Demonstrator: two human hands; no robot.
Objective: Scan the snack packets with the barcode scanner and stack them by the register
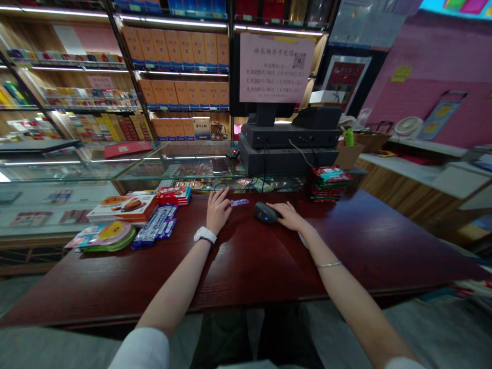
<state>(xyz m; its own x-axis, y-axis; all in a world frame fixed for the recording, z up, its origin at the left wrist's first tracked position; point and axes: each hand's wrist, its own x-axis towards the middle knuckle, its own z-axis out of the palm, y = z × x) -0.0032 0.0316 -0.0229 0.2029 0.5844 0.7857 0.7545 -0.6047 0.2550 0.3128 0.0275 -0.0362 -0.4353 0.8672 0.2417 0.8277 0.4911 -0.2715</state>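
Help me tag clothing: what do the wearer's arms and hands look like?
Left hand and right hand are bare; sleeves are white and short. A white band and thin dark band circle the left wrist, a silvery bangle the right forearm.

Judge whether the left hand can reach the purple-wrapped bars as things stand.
Probably yes: only tabletop shows between the left hand and the bars, though it seems to hold a small purple packet.

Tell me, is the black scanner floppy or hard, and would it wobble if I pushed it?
The black scanner is probably stiff, because its casing looks like hard plastic. It might rock or tip if let go, since its head looks bulky and rounded. The handle should be easy to grip: the right hand wraps around it.
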